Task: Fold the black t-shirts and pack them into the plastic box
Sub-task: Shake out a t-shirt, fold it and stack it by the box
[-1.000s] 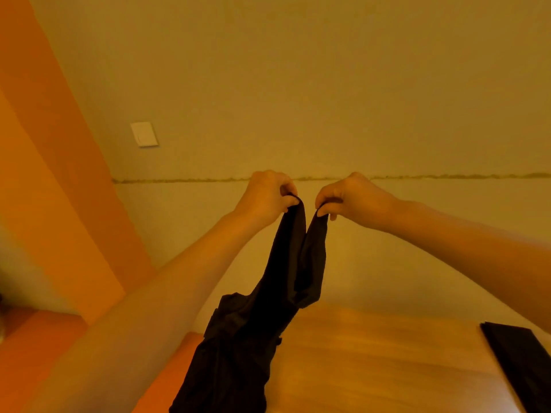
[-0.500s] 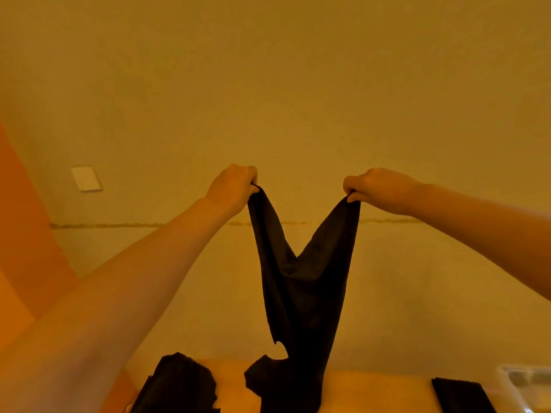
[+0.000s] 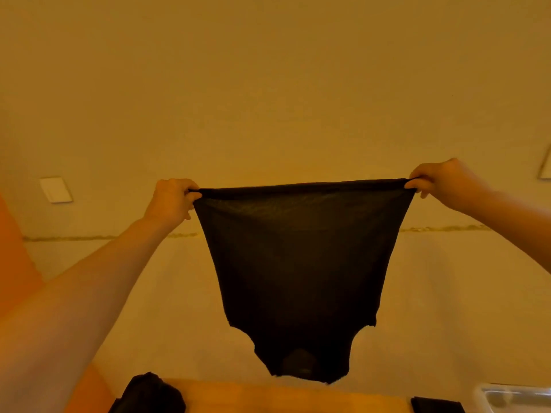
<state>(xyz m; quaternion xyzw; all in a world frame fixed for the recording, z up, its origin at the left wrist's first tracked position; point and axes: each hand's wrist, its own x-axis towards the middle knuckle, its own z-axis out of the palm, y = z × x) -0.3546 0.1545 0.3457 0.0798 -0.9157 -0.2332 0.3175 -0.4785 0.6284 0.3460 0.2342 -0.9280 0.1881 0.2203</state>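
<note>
The black t-shirt [image 3: 298, 263] hangs upside down above the tabletop [image 3: 283, 396], hem stretched level on top, neckline pointing down, long axis vertical. The left hand [image 3: 173, 201] and right hand [image 3: 444, 180] each pinch a hem corner in curled fingers.

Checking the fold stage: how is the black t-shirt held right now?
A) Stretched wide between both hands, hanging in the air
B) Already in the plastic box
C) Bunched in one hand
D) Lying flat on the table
A: the left hand and right hand each pinch a corner of the black t-shirt, its top edge taut, hanging above the table.
</note>
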